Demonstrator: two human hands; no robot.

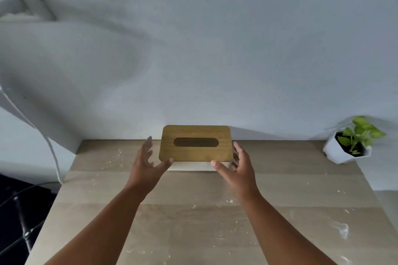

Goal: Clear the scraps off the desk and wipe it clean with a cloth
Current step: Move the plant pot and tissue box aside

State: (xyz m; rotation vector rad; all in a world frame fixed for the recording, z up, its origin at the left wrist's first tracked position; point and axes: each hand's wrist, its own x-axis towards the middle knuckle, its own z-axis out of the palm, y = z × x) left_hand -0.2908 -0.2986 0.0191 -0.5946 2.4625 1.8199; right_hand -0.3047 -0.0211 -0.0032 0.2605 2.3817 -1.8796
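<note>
A tissue box (195,143) with a wooden slotted lid and a white body stands at the back middle of the light wooden desk (193,217), against the wall. My left hand (146,162) is at the box's left end, fingers spread, its thumb at the lid's front left corner. My right hand (239,166) is at the right end, its thumb tip at the lid's front edge. Neither hand is closed round the box. Small pale scraps (230,201) and crumbs lie scattered over the desk, with a smear (342,230) near the right edge.
A white faceted pot with a green plant (353,144) stands at the desk's back right corner. A white cable (51,150) hangs down the wall left of the desk. Dark floor and chair parts (19,221) lie below left.
</note>
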